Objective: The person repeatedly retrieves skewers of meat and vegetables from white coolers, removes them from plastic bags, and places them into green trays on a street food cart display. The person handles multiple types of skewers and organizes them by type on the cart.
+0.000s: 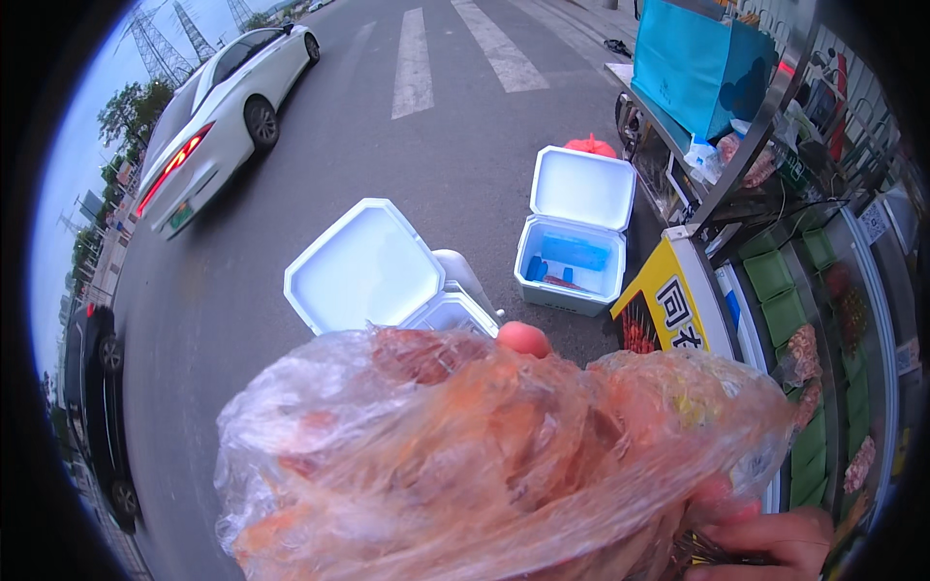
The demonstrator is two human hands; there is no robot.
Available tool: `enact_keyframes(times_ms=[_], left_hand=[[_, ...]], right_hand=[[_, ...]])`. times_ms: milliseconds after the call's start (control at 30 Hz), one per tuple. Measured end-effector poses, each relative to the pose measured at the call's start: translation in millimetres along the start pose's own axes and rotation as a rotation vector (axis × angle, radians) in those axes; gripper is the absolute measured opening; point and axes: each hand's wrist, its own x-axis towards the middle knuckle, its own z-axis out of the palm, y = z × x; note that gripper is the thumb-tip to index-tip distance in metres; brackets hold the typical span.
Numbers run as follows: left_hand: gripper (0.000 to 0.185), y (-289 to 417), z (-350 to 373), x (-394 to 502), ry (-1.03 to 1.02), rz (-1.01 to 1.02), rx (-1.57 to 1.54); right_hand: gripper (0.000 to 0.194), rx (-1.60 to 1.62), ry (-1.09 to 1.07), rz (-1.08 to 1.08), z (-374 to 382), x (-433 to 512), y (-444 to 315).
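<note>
A large bundle of orange-red food, apparently meat, in clear plastic wrap [494,450] fills the lower middle, close to the camera and partly blurred. My right hand [770,534] grips its lower right end, where thin sticks show beside the fingers. A single fingertip, apparently of my left hand [524,340], presses on the bundle's upper edge; the rest of that hand is hidden behind the plastic. Just beyond the bundle stands a white cooler box with its lid [367,272] raised. Farther right, another open cooler box [570,265] holds blue ice packs and a reddish item.
At the right is a food stall with a yellow sign [672,298] and green trays [770,276] holding some meat. A turquoise bag [683,72] stands on a cart behind. A red bag [592,147] lies behind the farther cooler. On the road at left are a white car [225,109] and a black car [94,407].
</note>
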Motion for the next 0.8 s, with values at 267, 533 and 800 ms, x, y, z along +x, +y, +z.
enact_keyframes(times_ms=[267, 533, 800], left_hand=[[0.061, 0, -3, 0, -0.023, -0.016, -0.007], [0.063, 10, -53, 21, -0.053, -0.042, 0.074], [0.057, 27, -154, 31, 0.503, 0.355, 0.623]], right_hand=[[0.032, 0.027, 0.063, -0.01, 2, -7, -10], [0.031, 1.011, -0.207, 0.694, 53, 19, 66], [0.016, 1.082, 0.233, 0.723, 129, 13, 141]])
